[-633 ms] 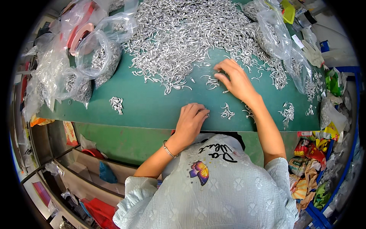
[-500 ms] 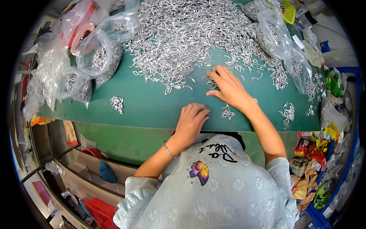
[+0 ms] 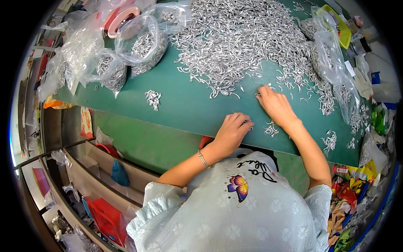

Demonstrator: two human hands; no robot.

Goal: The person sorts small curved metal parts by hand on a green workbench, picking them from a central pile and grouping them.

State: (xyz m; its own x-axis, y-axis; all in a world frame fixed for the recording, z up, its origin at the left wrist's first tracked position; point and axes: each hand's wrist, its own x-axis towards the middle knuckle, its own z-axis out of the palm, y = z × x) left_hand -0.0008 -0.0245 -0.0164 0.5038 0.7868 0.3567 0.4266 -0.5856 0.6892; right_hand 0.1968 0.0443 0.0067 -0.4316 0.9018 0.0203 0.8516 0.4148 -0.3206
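A broad pile of small curved silver metal pieces (image 3: 235, 46) covers the far part of the green table (image 3: 184, 111). Close to the table's near edge, the fingers of my left hand (image 3: 231, 133) are curled round some of these pieces, a little silver showing at the fingertips. My right hand (image 3: 277, 106) is farther out, below the pile's edge, its fingers drawn together on the tabletop. A bit of silver shows at those fingertips; how many pieces they cover is hidden. Between my hands and the edge lies a little heap of pieces (image 3: 271, 129).
Clear plastic bags of metal pieces (image 3: 147, 50) stand at the left, near a pink oval frame (image 3: 122, 22). Another bag (image 3: 329, 63) and a yellow-green tray (image 3: 341, 27) are at the right. Small heaps (image 3: 153, 99) lie apart. Below left are shelves with a red basket (image 3: 107, 220).
The whole view has shifted and tilted, so the table sits farther right. My right hand's fingers, spread before with the thumb apart, have drawn together. My left hand stays curled near the edge.
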